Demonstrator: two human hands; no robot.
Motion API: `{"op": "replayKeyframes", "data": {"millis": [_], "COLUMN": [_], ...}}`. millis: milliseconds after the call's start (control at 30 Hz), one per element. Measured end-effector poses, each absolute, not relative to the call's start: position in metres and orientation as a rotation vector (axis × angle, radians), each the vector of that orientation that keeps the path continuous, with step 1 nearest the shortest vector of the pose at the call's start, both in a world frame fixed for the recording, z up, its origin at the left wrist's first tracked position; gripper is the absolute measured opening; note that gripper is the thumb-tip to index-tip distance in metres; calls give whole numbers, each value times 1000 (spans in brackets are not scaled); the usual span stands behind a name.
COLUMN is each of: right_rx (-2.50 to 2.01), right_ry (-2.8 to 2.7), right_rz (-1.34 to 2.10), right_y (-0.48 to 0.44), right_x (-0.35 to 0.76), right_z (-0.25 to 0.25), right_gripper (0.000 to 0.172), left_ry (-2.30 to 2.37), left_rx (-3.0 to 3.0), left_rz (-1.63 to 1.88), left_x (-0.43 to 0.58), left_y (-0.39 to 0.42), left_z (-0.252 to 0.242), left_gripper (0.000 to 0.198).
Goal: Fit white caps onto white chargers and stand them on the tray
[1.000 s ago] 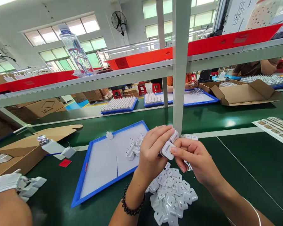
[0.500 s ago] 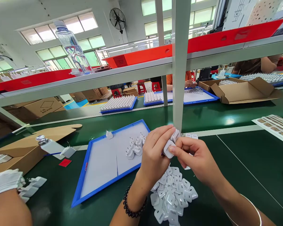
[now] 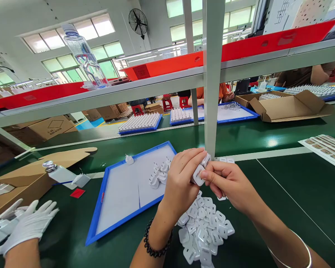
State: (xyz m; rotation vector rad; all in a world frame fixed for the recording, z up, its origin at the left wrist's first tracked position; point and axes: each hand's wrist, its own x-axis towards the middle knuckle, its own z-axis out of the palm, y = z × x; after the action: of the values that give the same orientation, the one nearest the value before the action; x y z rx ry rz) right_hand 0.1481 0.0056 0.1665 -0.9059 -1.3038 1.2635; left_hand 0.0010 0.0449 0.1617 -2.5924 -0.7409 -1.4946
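My left hand (image 3: 181, 175) is closed around white rounded-square plastic charger pieces; two of their faces show between my hands. The nearer charger piece (image 3: 198, 175) has small dark print on its front. My right hand (image 3: 230, 184) is closed too, its thumb against that face and its fingers curled behind. What else lies inside the fingers is hidden. Below my hands is a loose pile of white plastic covers (image 3: 205, 229). Just left of my left hand, several white plug chargers with prongs (image 3: 159, 174) stand in a blue-rimmed tray (image 3: 120, 201).
At left, a co-worker's gloved hands (image 3: 30, 225) reach among white adapters, near an open carton (image 3: 30, 182) and a white pump bottle (image 3: 60, 175). A shelf post (image 3: 211, 93) rises behind my hands. Label sheets (image 3: 325, 149) lie at right. Filled trays (image 3: 141, 123) stand beyond.
The co-worker's gloved hand has come further into view at lower left, fingers spread over the adapters. My hands barely shift; my right thumb has slid slightly left on the charger piece's face.
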Motion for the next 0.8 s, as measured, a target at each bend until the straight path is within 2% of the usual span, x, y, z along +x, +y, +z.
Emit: {"op": "replayKeyframes", "data": {"millis": [300,800], "right_rx": [-876,-849], "right_ry": [-1303,-1241], "right_rz": [1433,1487], "right_y": [11,12], "right_x": [153,155], "right_z": [167,167], "right_gripper": [43,36], "left_ry": [-675,-595], "left_rx": [-2631,-2670], "left_rz": [-1341,-1412], "left_x": [-9,-9], "left_y": [48,51], "left_z": [164,163], "left_gripper": [44,42]}}
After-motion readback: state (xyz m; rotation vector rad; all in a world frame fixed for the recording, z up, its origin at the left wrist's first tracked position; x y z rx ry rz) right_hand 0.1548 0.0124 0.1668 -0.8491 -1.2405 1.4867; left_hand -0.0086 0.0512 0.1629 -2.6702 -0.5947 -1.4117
